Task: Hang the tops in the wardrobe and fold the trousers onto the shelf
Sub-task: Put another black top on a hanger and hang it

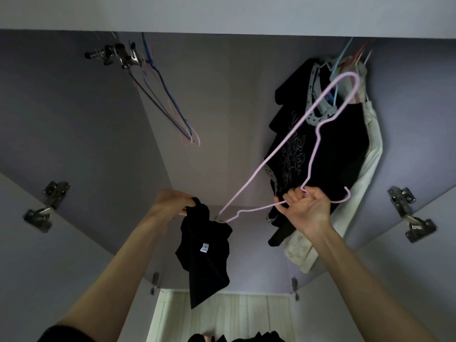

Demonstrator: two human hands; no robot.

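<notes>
Wardrobe walls in grey-purple are seen filling most of the view, with both doors swung open and metal hinges fixed along their inner edges. At the upper right, a black printed top and a pale cream garment are hung close together from the rail, the cream one behind and to the right of the black one. At the upper left, a bunch of bare thin hangers is hung from a metal fitting, well apart from the clothes. A small black top with a white label is held up in the middle of the opening, its fabric drooping downward. It is pinched at its upper edge by the left hand, whose fingers are curled over the cloth. A pink hanger is gripped along its lower bar by the right hand, the fingers being closed round the wire, with its hook raised near the hung clothes and one shoulder end tucked into the black top. Pale floorboards are visible below.
</notes>
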